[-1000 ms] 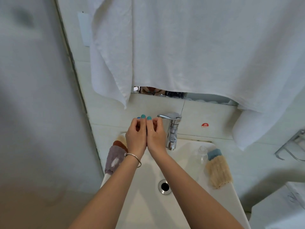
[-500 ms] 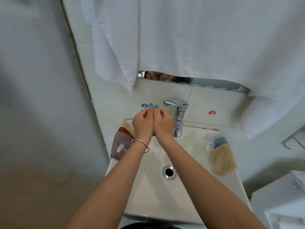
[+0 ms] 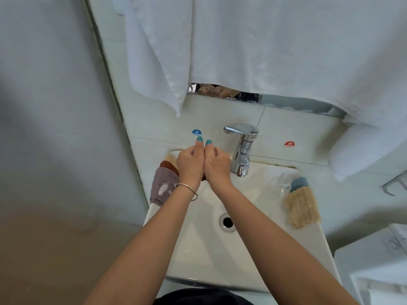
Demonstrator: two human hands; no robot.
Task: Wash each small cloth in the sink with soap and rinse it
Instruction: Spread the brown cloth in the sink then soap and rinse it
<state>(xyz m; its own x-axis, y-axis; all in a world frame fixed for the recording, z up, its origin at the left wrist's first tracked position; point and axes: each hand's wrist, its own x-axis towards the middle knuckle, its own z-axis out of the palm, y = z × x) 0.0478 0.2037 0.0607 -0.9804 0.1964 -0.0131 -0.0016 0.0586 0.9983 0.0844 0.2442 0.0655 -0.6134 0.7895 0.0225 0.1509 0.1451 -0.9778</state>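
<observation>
A white sink (image 3: 259, 249) fills the lower centre of the frame. Above its basin, left hand (image 3: 190, 166) and right hand (image 3: 217, 166) press together, fingers curled, perhaps scrubbing a dark cloth hidden between them. A purple cloth (image 3: 163, 186) waits on the left rim, a beige cloth (image 3: 302, 205) on the right.

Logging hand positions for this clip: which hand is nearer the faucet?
Right. The right hand sits just beside the faucet, on its left in view. The left hand presses against the right hand's far side, farther away.

white towel (image 3: 286, 51) hangs above; clear bottle (image 3: 280, 183) beside hot sticker (image 3: 289, 144).
</observation>
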